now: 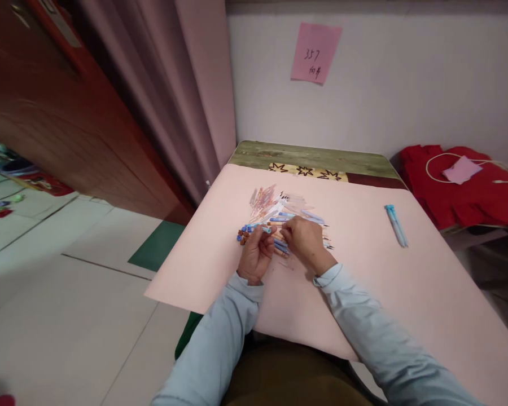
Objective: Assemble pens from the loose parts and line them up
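Observation:
A heap of pen parts, with blue and brown barrels, clear tubes and thin refills, lies on a pink sheet that covers the table. My left hand is curled round a blue pen barrel at the near left of the heap. My right hand rests knuckles up on the near right of the heap, fingers pinched toward the same barrel. What the right fingertips grip is hidden. Both sleeves are light blue.
Two light blue pens lie together on the sheet to the right. A pink note hangs on the wall behind. Red cloth with a pink paper sits at the right. A curtain and wooden door stand left.

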`<state>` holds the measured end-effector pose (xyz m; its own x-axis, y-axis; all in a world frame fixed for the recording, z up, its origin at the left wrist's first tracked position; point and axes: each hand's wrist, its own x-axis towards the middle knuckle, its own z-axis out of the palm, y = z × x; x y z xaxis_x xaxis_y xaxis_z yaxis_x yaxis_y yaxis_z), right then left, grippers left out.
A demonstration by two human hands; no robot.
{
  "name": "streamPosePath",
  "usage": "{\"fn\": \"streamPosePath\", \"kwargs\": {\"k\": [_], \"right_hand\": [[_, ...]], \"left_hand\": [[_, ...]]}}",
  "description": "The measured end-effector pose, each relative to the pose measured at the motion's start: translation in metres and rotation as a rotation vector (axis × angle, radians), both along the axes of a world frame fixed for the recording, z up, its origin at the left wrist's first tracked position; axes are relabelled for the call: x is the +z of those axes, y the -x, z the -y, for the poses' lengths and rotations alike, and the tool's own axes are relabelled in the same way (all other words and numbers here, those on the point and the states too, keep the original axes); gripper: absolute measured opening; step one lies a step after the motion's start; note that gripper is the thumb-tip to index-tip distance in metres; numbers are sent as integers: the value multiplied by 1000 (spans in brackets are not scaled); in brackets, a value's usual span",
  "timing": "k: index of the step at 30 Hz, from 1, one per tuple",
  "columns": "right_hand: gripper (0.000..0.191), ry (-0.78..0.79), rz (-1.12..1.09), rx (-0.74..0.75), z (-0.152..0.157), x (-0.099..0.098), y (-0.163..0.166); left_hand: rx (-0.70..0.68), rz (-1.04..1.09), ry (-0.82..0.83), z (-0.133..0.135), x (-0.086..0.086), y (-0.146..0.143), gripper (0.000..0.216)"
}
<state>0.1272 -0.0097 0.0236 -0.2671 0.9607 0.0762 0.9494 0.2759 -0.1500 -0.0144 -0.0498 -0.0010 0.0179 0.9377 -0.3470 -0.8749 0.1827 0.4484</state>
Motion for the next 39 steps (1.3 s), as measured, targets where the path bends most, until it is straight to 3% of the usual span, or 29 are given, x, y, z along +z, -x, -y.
{"fn": "streamPosePath", "kwargs": {"k": [8,14,16,24,39], "right_hand": [[25,-52,-119,-68,4,-2,3],[20,-352,-788,24,30,5,-7],[17,-438,-886,103,38,11,-7],[13,-548,-771,271,43,7,-1],[11,-702,-603,263,41,-3,-10]], "left_hand": [[-53,98,-12,4,2,1,16],[-103,143,75,7,6,3,21],[-131,122,76,7,6,2,21],[-198,10,-55,8,-1,-1,10],[-199,-79,-12,7,5,-5,17]]}}
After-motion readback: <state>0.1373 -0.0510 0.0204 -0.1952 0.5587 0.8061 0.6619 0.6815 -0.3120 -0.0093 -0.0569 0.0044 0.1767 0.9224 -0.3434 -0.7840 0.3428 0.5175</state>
